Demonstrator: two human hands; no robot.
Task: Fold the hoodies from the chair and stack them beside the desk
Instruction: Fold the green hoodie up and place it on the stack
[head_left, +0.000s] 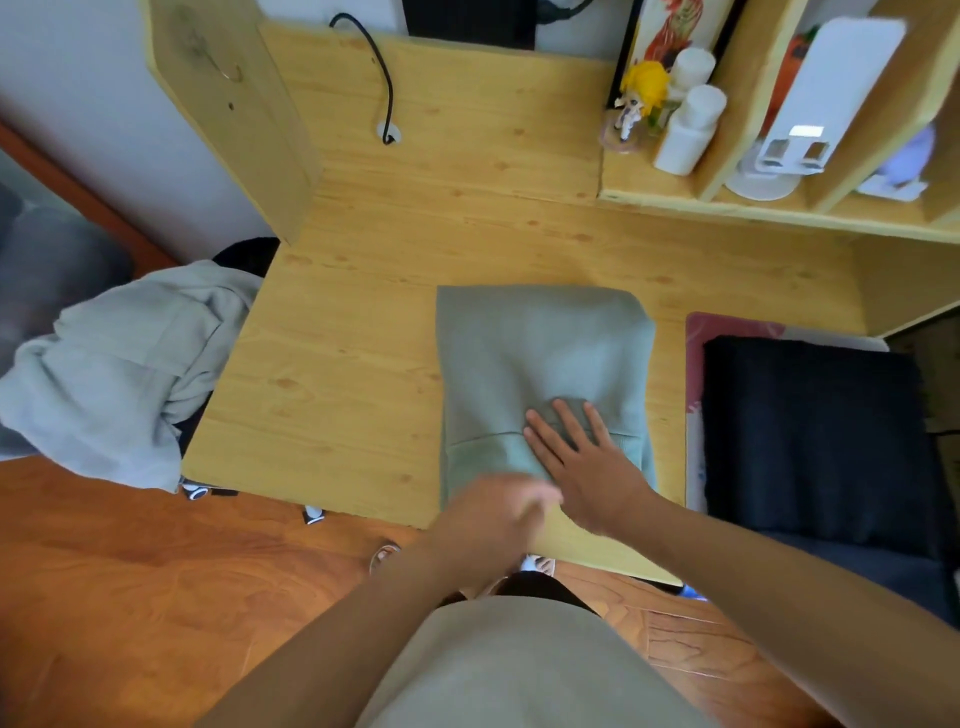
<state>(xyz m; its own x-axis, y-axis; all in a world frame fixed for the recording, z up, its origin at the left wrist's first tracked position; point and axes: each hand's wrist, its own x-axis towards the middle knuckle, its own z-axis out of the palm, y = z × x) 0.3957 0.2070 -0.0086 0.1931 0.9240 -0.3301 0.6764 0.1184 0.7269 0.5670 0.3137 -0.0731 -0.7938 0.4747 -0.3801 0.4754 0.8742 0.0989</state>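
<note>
A light wooden desk (363, 322) fills the middle of the view, with a wooden floor (130, 597) seen below its near edge. A pale grey hoodie (119, 364) is draped unfolded over a chair at the desk's left edge. A dark folded garment (815, 431) is laid on a seat just off the desk's right edge. A sage green hoodie (540, 353), folded into a rectangle, lies on the desk toward the near right corner, its lower hem reaching the near edge. The right hand (587, 462) is pressed flat on the lower part of this hoodie, fingers straight and spread. The left hand (493, 514) is held at the hoodie's near edge, beside the right hand; it is blurred, so whether its fingers grip the cloth cannot be told. On the shelf unit (769, 208) at the far right corner, white bottles (691, 124) and a small yellow-haired figurine (639, 98) are stood. A black cable (379, 73) is run into a hole near the far edge.
</note>
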